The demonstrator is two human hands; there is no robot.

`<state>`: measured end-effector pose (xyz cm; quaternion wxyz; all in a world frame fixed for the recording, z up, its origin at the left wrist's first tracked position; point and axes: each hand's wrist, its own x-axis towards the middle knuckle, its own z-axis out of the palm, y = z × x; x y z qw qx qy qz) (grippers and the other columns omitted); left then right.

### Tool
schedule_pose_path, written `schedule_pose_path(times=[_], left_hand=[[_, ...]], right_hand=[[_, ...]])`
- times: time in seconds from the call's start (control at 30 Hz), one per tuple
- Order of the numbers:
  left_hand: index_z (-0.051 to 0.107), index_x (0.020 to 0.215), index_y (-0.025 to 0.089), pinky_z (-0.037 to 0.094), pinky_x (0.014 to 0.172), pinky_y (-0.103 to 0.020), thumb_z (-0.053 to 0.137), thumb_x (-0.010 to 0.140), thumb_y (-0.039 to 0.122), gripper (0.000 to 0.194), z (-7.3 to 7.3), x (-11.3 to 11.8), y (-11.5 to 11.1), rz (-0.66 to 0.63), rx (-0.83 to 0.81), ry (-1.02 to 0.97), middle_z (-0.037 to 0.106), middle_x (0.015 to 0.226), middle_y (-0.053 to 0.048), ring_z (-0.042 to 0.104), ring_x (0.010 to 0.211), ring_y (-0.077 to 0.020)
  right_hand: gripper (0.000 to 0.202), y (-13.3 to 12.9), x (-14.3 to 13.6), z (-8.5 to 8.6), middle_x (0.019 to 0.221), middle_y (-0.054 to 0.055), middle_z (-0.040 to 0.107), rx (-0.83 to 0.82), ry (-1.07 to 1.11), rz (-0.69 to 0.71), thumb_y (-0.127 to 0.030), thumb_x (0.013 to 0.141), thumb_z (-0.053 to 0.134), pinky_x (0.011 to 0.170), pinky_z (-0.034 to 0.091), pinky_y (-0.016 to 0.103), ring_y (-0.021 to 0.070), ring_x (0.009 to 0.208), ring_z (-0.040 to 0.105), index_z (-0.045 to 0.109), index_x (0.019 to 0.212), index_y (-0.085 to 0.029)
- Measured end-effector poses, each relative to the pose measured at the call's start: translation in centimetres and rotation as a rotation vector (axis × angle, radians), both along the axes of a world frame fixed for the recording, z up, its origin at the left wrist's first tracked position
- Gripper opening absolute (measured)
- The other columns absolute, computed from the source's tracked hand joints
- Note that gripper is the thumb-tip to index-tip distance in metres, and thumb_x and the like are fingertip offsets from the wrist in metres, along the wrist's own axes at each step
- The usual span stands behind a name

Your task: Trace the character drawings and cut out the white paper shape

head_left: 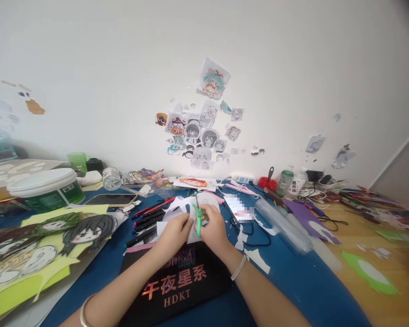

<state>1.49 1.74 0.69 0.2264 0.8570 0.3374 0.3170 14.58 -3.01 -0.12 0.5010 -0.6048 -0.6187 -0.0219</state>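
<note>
Over the middle of the desk, my right hand [214, 228] is closed around the green handles of a pair of scissors [198, 220]. The blades point up and away from me, and how far apart they stand I cannot tell. Just to the left, my left hand [176, 229] pinches a piece of white paper [191, 235], partly hidden behind my fingers and the scissors. More white paper [177, 204] lies behind both hands. Below my wrists is a flat black pouch [177, 286] with orange printed lettering.
Markers [146, 222] lie left of my hands. A lit phone [239, 208] and a clear plastic roll [282, 225] are to the right. Yellow sheets with cut-out drawings [88, 234] and a lidded tub [46, 188] fill the left. Bottles [286, 180] stand by the wall.
</note>
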Motion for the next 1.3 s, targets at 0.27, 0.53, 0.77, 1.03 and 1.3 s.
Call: schedule_pose_path(times=[0.27, 0.53, 0.77, 1.03, 1.3], left_hand=[[0.026, 0.054, 0.022, 0.024, 0.051, -0.026, 0.036, 0.077, 0.040, 0.031, -0.07, 0.00, 0.32, 0.016, -0.103, -0.032, 0.031, 0.050, 0.006, 0.034, 0.051, -0.0124], [0.032, 0.056, 0.021, 0.026, 0.054, -0.026, 0.034, 0.075, 0.047, 0.032, 0.15, -0.02, 0.29, -0.016, -0.236, -0.066, 0.033, 0.053, 0.005, 0.035, 0.055, -0.0133], [0.030, 0.056, 0.021, 0.026, 0.054, -0.026, 0.035, 0.075, 0.046, 0.032, 0.31, -0.11, 0.27, 0.004, -0.202, -0.055, 0.031, 0.053, 0.006, 0.034, 0.055, -0.0131], [0.031, 0.055, 0.021, 0.026, 0.054, -0.026, 0.033, 0.076, 0.045, 0.032, 0.65, -0.25, 0.26, 0.006, -0.172, -0.035, 0.032, 0.053, 0.006, 0.036, 0.056, -0.0132], [0.029, 0.055, 0.022, 0.026, 0.054, -0.027, 0.031, 0.076, 0.044, 0.030, 0.67, -0.20, 0.19, 0.017, -0.163, -0.015, 0.032, 0.053, 0.005, 0.035, 0.056, -0.0139]], right_hand=[[0.027, -0.09, 0.25, 0.39, 0.082, 0.004, 0.058, 0.037, 0.114, 0.049, -0.014, 0.064, 0.053, 0.068, 0.046, 0.029, 0.0172, 0.073, 0.055, 0.057, 0.090, -0.019], [0.027, -0.02, 0.19, 0.37, 0.082, 0.005, 0.060, 0.059, -0.124, 0.073, -0.014, 0.067, 0.056, 0.067, 0.044, 0.030, 0.0208, 0.078, 0.054, 0.060, 0.093, -0.019], [0.025, 0.31, 0.44, -0.02, 0.081, 0.006, 0.059, 0.066, -0.185, 0.045, -0.015, 0.070, 0.055, 0.066, 0.043, 0.029, 0.0204, 0.077, 0.053, 0.060, 0.094, -0.018], [0.025, 0.10, 0.35, 0.22, 0.080, 0.005, 0.057, 0.009, -0.152, 0.027, -0.017, 0.069, 0.055, 0.065, 0.043, 0.029, 0.0201, 0.074, 0.052, 0.060, 0.093, -0.019], [0.024, 0.15, 0.30, 0.08, 0.078, 0.004, 0.054, 0.008, -0.159, 0.024, -0.017, 0.068, 0.054, 0.064, 0.042, 0.028, 0.0192, 0.073, 0.052, 0.059, 0.092, -0.019]])
